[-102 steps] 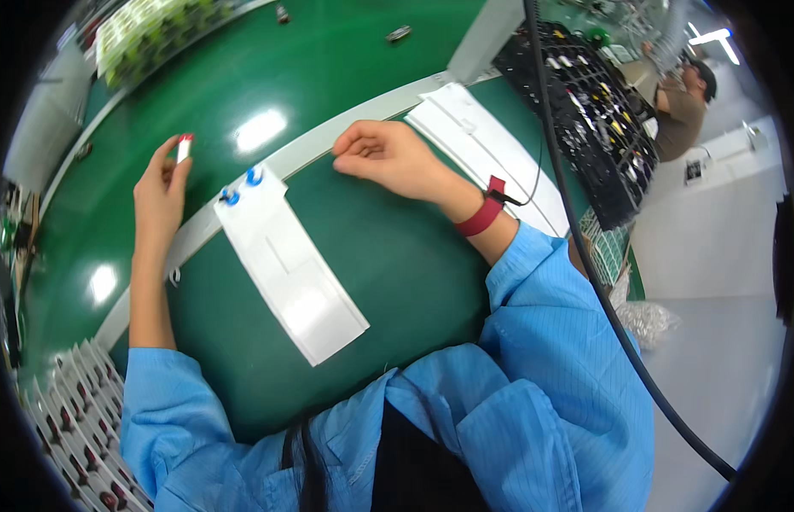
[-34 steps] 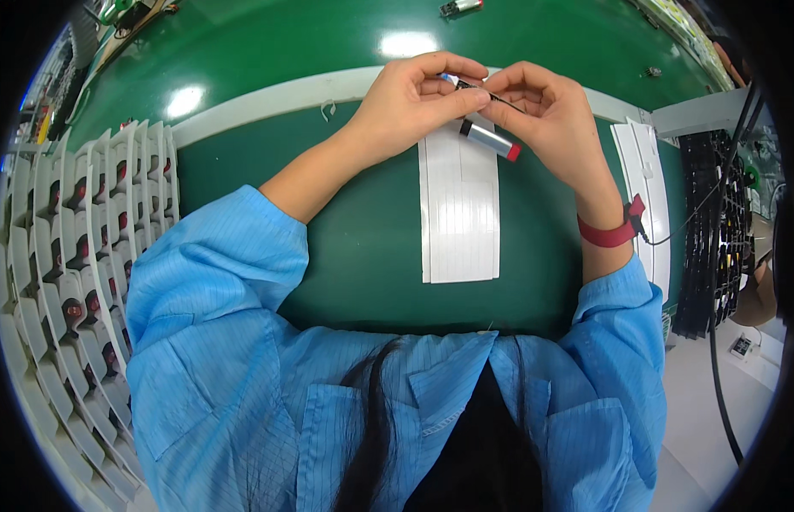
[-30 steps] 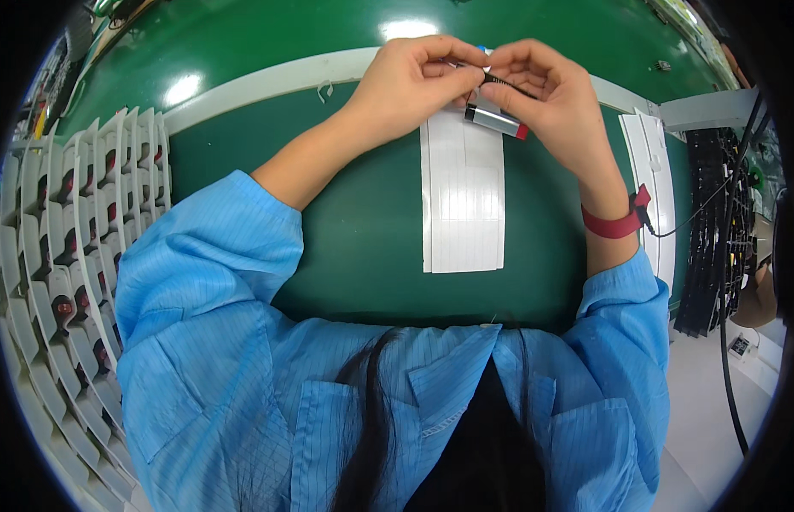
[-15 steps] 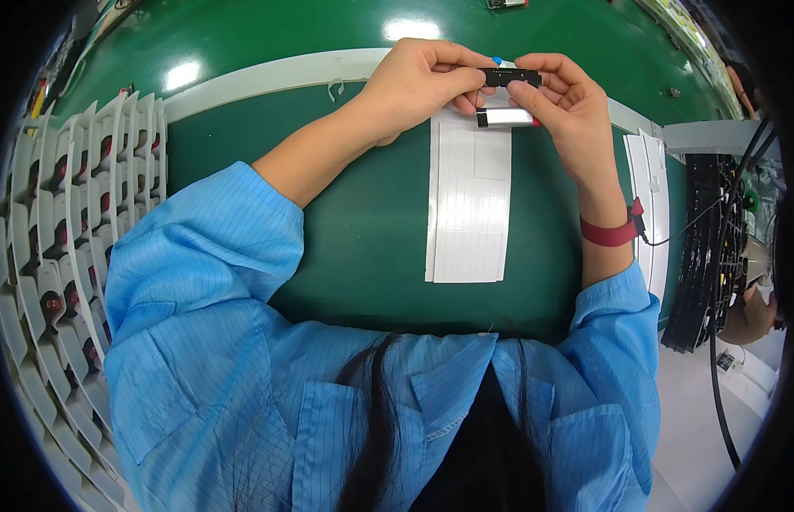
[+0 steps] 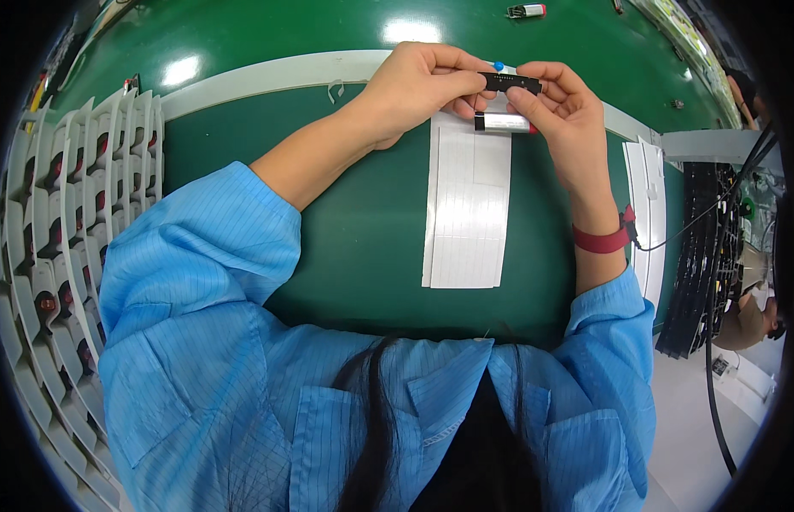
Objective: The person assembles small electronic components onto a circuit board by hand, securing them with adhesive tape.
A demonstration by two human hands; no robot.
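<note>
- Head view: left hand (image 5: 414, 90) and right hand (image 5: 561, 115) meet at the far edge of the green mat (image 5: 363, 222), fingertips close together.
- Left hand closed in a pinch on the left end of a small black strip (image 5: 510, 82); thumb and forefinger clamp it.
- Right hand pinches the strip's right end with its upper fingers, and its lower fingers grip a silver cylinder with red end (image 5: 504, 123), held level just under the strip.
- Strip and cylinder both off the mat, between the two hands, strip above, cylinder below, near but whether they touch cannot be told.
- Blue pin head (image 5: 498, 66) shows just beyond the strip, past the fingertips.
- White sheet (image 5: 467, 209) lies flat on the mat directly under the hands and runs back toward the body.
- Red wrist strap (image 5: 600, 240) on the right wrist, dark cord off it to the right.
- White trays of red-capped parts (image 5: 69, 213) well out left of the left forearm.
- Black tray (image 5: 700, 247) and white sheets stack (image 5: 649, 213) right of the right forearm.
- Small loose part (image 5: 525, 10) on the green surface beyond the hands.
</note>
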